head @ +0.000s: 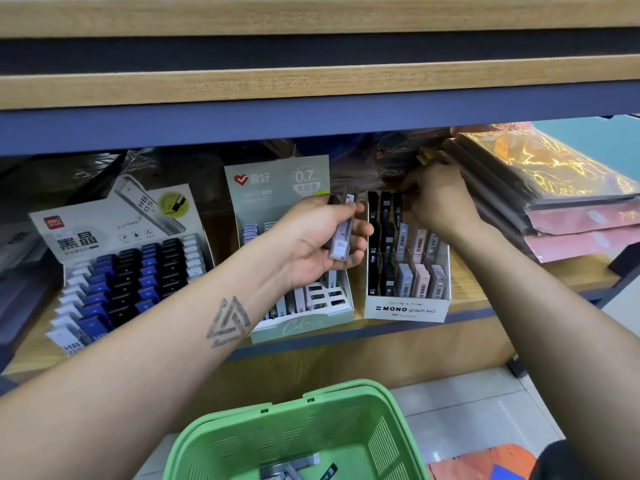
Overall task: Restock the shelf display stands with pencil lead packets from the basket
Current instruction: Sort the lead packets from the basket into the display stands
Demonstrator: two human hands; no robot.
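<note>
Evidently the restocking is running well along: the three display stands on the shelf (485, 299) are looking mostly filled, while the green basket (391, 441) at the near edge is showing only a few pencil lead packets (294, 471) lying on its bottom, so little seems to be left to place. The left hand (322, 237) is holding a small bunch of packets (341, 233), its grip curling around them with the thumb pressing across the front, in front of the middle pale green stand (301, 323). The right hand (440, 199) is reaching to the far end of the white MONO stand (407, 311), its fingertips pinching together at the top of the back row of black packets (384, 202); whether a packet is sitting between them I cannot tell. That stand is carrying black packets on its left and grey and pink ones on its right. The left stand (114, 244) is carrying tidy rows of white, blue and black packets. The middle stand's near slots are looking partly open, so those are probably waiting for stock.
</note>
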